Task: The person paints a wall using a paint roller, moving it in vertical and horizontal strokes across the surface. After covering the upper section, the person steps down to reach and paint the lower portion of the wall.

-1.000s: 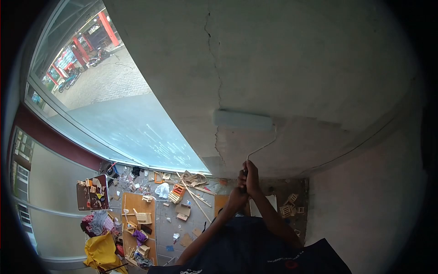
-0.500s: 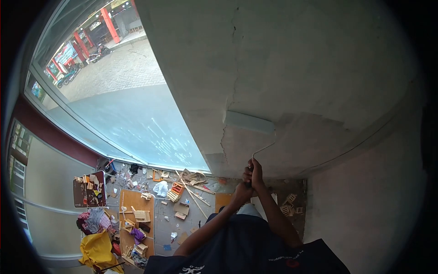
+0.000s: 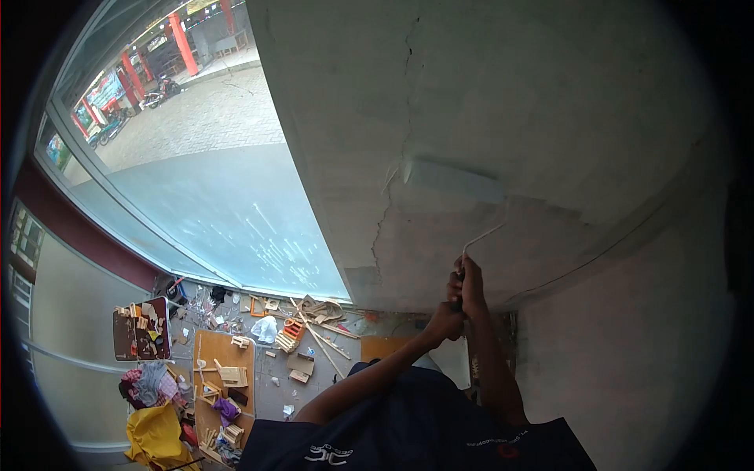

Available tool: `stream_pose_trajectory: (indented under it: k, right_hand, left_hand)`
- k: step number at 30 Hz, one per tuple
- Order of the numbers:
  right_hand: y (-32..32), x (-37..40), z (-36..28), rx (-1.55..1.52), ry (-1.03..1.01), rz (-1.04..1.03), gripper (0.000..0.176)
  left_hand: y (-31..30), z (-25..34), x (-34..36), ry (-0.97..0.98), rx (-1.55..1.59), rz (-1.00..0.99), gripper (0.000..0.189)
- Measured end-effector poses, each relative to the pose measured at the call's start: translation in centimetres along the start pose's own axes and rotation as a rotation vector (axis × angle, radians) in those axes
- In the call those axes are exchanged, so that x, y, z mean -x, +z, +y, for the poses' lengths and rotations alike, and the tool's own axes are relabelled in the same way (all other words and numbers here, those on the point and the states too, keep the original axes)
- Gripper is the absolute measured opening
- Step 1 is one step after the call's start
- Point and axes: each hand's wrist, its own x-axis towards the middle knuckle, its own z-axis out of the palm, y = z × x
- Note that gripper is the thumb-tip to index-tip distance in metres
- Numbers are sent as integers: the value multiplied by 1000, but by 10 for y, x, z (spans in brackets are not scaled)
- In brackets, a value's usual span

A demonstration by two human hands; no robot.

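Note:
A paint roller (image 3: 454, 181) with a pale sleeve lies against the grey wall (image 3: 518, 94), just right of a vertical crack. Its thin wire frame bends down to a dark handle. My right hand (image 3: 470, 288) is closed around the upper part of that handle. Below it, my left hand (image 3: 445, 323) is wrapped round the handle's lower end. Around the roller the wall shows uneven patches, lighter above and darker or pinkish below.
Left of the wall is a large glass window (image 3: 236, 180). On the floor lie wooden sticks (image 3: 322, 337), a cardboard box (image 3: 300, 365) and scraps. An orange-brown board (image 3: 206, 345) carries small wooden pieces, near a dark low table (image 3: 126, 345) and a yellow cloth (image 3: 157, 432).
Both hands and the roller have shifted right and slightly up in view, with the roller higher along the wall. The camera view has also moved a little. The grip is the same.

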Motion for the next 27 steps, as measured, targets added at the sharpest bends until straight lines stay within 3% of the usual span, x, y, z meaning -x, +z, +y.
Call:
stream_pose_trajectory:
  k: [4,9,17,25,27]
  right_hand:
    - [-17,-16,42,62,92,25,33]
    - [-24,-20,62,88,125,34,33]
    - [-2,0,6,146,122,15,32]
    - [32,23,-51,207,-26,-35,33]
    - [31,24,-54,235,-48,-42,33]
  left_hand:
    - [-4,-20,2,-97,66,14,14]
    - [-6,-44,-3,-79,23,96,18]
    - [16,3,12,-15,27,121,15]
    - [23,44,25,33,17,72,9]
    - [25,40,22,52,133,28,10]
